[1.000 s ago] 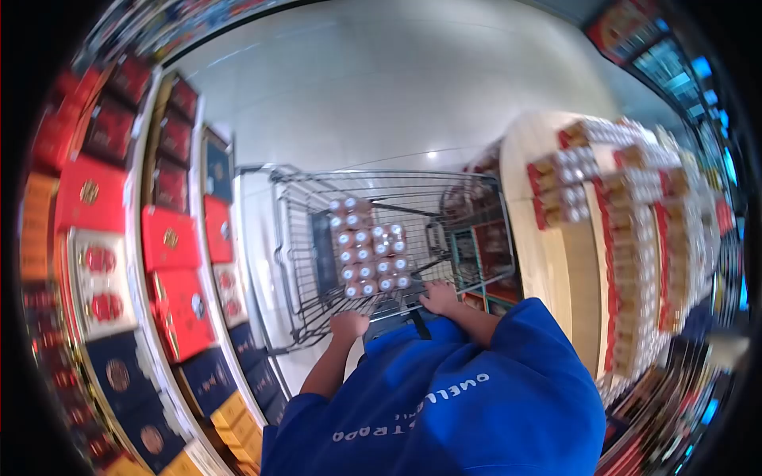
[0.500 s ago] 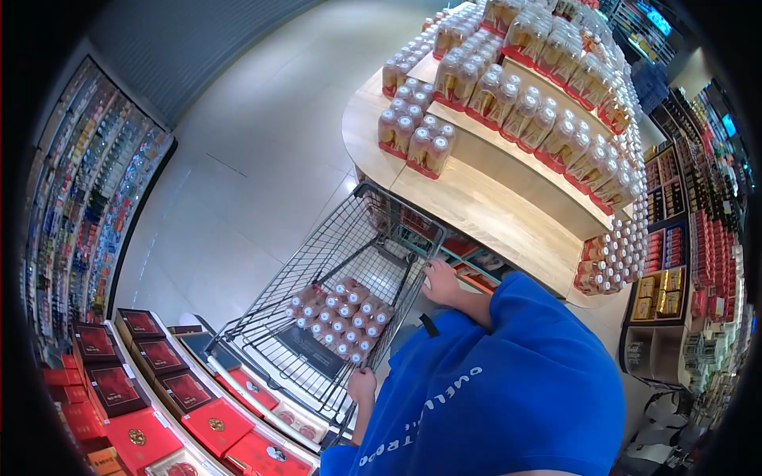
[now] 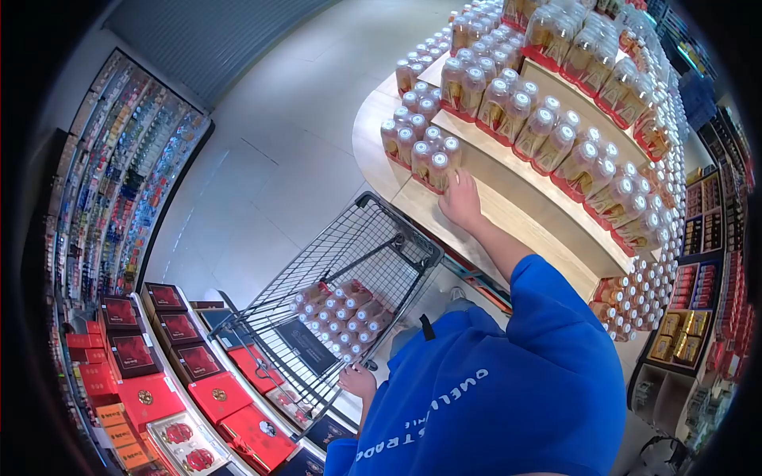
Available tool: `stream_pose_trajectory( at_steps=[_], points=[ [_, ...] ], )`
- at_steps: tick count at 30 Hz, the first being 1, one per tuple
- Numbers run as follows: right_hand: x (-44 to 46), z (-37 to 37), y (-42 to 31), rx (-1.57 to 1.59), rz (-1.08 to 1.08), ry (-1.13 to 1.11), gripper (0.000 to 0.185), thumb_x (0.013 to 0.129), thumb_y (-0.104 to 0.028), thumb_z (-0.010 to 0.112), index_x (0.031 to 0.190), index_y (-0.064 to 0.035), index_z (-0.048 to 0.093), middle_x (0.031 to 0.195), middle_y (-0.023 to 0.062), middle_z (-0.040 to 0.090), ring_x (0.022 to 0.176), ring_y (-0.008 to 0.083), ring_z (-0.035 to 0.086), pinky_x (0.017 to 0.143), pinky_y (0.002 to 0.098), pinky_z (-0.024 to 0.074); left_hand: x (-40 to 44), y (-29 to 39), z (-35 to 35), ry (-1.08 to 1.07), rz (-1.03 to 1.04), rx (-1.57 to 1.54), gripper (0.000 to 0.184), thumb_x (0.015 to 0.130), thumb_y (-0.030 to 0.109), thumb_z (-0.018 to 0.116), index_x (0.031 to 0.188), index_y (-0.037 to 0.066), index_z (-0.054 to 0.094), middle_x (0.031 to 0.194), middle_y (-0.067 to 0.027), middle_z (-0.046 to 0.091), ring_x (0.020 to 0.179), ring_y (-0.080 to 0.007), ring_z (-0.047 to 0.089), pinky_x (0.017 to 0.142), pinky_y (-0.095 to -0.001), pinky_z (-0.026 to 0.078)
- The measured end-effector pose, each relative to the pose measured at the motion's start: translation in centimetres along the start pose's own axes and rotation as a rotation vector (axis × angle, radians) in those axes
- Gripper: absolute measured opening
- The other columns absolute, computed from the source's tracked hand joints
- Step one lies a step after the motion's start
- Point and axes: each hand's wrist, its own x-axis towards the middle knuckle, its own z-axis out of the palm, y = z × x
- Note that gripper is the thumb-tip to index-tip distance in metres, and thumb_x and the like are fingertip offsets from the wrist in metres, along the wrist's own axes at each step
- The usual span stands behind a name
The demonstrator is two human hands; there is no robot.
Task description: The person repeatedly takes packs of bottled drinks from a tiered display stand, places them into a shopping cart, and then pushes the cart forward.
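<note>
My right hand (image 3: 461,200) reaches over the wooden display stand, fingers stretched out against the near side of a shrink-wrapped pack of bottles (image 3: 431,168) with white caps and a red base. Whether the fingertips press into the wrap is hard to make out. Down at the left, my left hand (image 3: 358,381) is closed on the near side rim of a wire shopping cart (image 3: 317,254). Inside the cart lie packs of similar bottles (image 3: 341,317), beside a dark panel (image 3: 307,347).
Tiers of bottle packs (image 3: 548,135) rise on the wooden stand (image 3: 373,151). Red gift boxes (image 3: 220,397) line a low display at lower left. Shelves of small goods (image 3: 131,174) stand at far left, with more stocked shelves (image 3: 690,293) at right. Pale floor tiles (image 3: 262,151) run between.
My right hand has left the cart's rim and moved up to the bottle pack on the stand. My left hand stays on the cart. The view has shifted slightly.
</note>
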Motion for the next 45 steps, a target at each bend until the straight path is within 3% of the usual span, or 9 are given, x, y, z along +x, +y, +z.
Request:
stream_pose_trajectory(
  at_steps=[3,4,8,12,22,25,34,40,45],
  points=[
    [6.3,0.4,1.3,-0.119,-0.125,0.09,0.079,0.08,-0.034,0.074,0.143,0.0044,0.047,0.138,0.0271,0.05,0.138,0.0422,0.043,0.116,0.0565,0.0346,-3.0,5.7,-0.7,-0.002,0.101,-0.052,0.051,0.088,0.026,0.07,0.129,-0.002,0.06,0.142,-0.0267,0.053,0.139,-0.0454,0.04,0.118,-0.0618,0.024],
    [7.8,0.4,1.3,-0.167,-0.163,0.109,0.081,0.081,-0.038,0.074,0.144,0.0045,0.046,0.138,0.0263,0.05,0.137,0.0414,0.044,0.116,0.0579,0.0345,-3.5,6.7,-0.5,-0.071,0.103,-0.198,0.068,0.085,0.024,0.072,0.143,-0.001,0.049,0.153,-0.0297,0.041,0.146,-0.0513,0.028,0.122,-0.0611,0.02],
    [12.6,-0.4,0.3,-0.221,0.047,-0.318,0.084,0.082,-0.053,0.072,0.141,0.0016,0.047,0.133,0.0197,0.054,0.131,0.036,0.048,0.107,0.0578,0.0399,-5.8,11.5,-0.7,-0.057,-0.005,-0.304,0.068,0.084,0.014,0.071,0.145,-0.003,0.048,0.164,-0.0302,0.027,0.151,-0.0521,0.022,0.125,-0.056,0.02],
    [15.5,0.2,-0.4,-0.25,0.184,-0.389,0.095,0.073,-0.059,0.08,0.14,-0.0027,0.044,0.133,0.0189,0.054,0.128,0.0329,0.05,0.102,0.0548,0.0435,-7.2,12.5,-0.8,-0.121,-0.089,-0.479,0.056,0.087,0.011,0.069,0.139,-0.005,0.056,0.167,-0.0322,0.021,0.152,-0.0444,0.029,0.124,-0.0448,0.027],
    [12.5,-1.2,0.2,-0.244,0.185,-0.449,0.108,0.077,-0.057,0.078,0.156,-0.0028,0.03,0.137,0.0194,0.052,0.13,0.0337,0.047,0.101,0.0545,0.0424,-6.8,11.1,-0.5,0.068,-0.353,-0.424,0.051,0.086,0.007,0.064,0.135,-0.006,0.055,0.155,-0.035,0.034,0.149,-0.0477,0.031,0.122,-0.0493,0.029],
    [9.6,-3.5,-0.1,-0.278,0.19,-0.533,0.108,0.077,-0.058,0.078,0.156,-0.0028,0.03,0.135,0.0199,0.053,0.129,0.0336,0.048,0.101,0.0535,0.0425,-5.5,12.2,-0.9,0.2,-0.313,-0.406,0.049,0.083,0.004,0.064,0.13,-0.006,0.055,0.153,-0.0339,0.035,0.145,-0.0477,0.034,0.119,-0.0509,0.032],
    [0.2,-9.9,1.5,-0.284,0.311,-0.686,0.115,0.059,-0.058,0.088,0.146,-0.0035,0.037,0.133,0.0233,0.053,0.129,0.0374,0.05,0.106,0.0524,0.041,-1.1,13.8,-1.5,0.231,-0.123,-0.415,0.048,0.08,0.004,0.061,0.126,-0.009,0.055,0.149,-0.0318,0.041,0.14,-0.049,0.038,0.117,-0.0549,0.032],
    [-0.1,-9.2,2.0,-0.166,0.409,-0.675,0.115,0.056,-0.054,0.089,0.143,-0.0006,0.036,0.124,0.0257,0.06,0.111,0.042,0.066,0.094,0.0495,0.0557,1.3,12.4,0.1,0.138,0.019,-0.433,0.041,0.079,0.006,0.064,0.119,-0.005,0.06,0.144,-0.0276,0.047,0.138,-0.0461,0.041,0.114,-0.0564,0.034],
    [-0.3,-8.7,2.7,-0.161,0.342,-0.627,0.113,0.055,-0.048,0.089,0.143,-0.0002,0.037,0.117,0.0258,0.068,0.105,0.0407,0.071,0.086,0.0467,0.0599,3.5,12.8,-0.3,0.105,0.12,-0.489,0.033,0.082,0.009,0.065,0.112,-0.001,0.061,0.138,-0.0247,0.051,0.134,-0.0452,0.044,0.111,-0.0566,0.035]
  ],
)
